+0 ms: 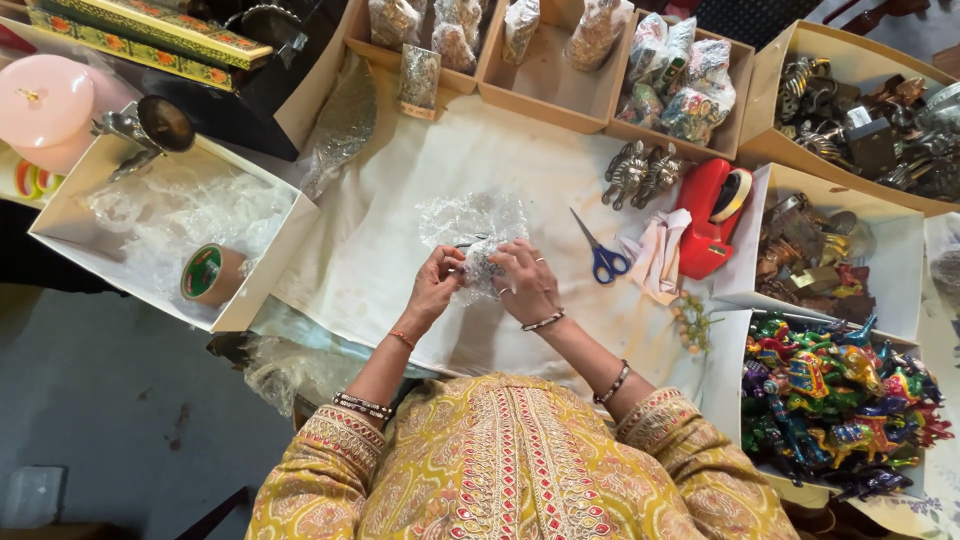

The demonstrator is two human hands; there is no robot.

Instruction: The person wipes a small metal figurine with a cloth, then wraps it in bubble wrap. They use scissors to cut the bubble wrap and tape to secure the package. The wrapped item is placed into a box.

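In the head view, a small object, mostly hidden and too wrapped to be identified, is pinched between the fingertips of the left hand [435, 283] and the right hand [525, 283], just above the white cloth [380, 230] near its middle; the fingers are curled in and pressed onto a sheet of clear bubble wrap [470, 225] that trails away from the hands. The wrap is thin, crinkled and springy, so it could be judged likely to slip open if the pinch were eased, and the small piece inside could drop onto the cloth. Blue-handled scissors [602, 258] lie just beside the right hand with blades pointing toward it, so a careless reach could be nicked. A red tape dispenser [708, 225] of smooth moulded plastic stands further right, behind two ribbed metal figurines [640, 172]. A roll of tape [208, 273] rests in a white cardboard box [262, 290] among loose film, and glossy painted figures [830, 390] are heaped at the right
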